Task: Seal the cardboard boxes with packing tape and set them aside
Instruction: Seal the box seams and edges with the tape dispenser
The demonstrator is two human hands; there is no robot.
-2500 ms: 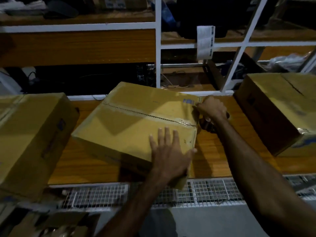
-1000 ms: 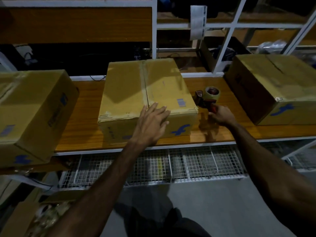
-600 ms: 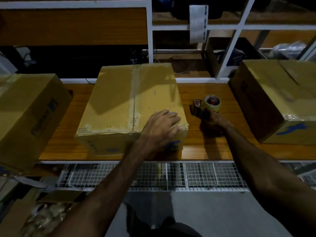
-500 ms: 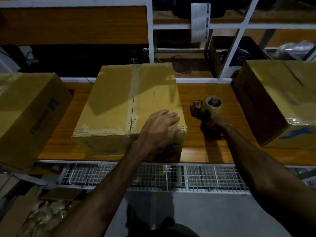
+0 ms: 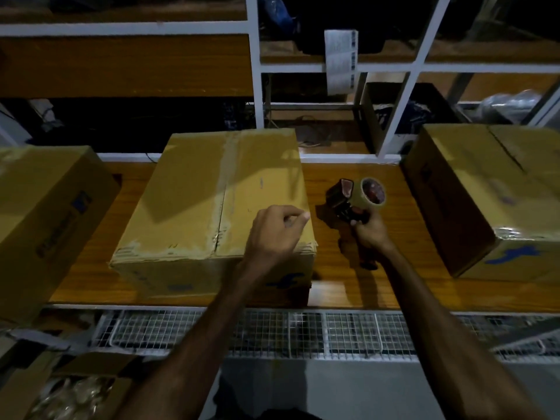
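- Right hand [image 5: 370, 233] is wrapped around the handle of the tape dispenser [image 5: 353, 199], holding it just off the right side of the middle box, over the wooden bench. Roll of tape [image 5: 373, 191] sits at the far end of it, pointing away from the person.
- Left hand [image 5: 277, 233] sits over the near right corner of the middle box [image 5: 194, 207], fingers curled in loosely, nothing in them. Can't really tell if the knuckles are touching the cardboard or just above it.
- That middle box is lying flat on the wooden bench [image 5: 348, 277], flaps closed, a strip of tape running along the centre seam from the far edge to the near edge. Blue logo on the front face, partly behind the left forearm.
- Box on the left [image 5: 45, 216] is also on the bench, standing apart from the middle one and hanging out past the front edge.
- Box on the right [image 5: 485, 201] is taller, apart from the dispenser, shiny tape visible at its near top edge.
- Behind all this, a white metal rack [image 5: 254, 86] with a paper label [image 5: 341, 60] hanging off a crossbar.
- Under the bench there's a wire mesh shelf [image 5: 303, 331], and an open carton [image 5: 69, 389] down at the bottom left. Pretty dim lighting overall.
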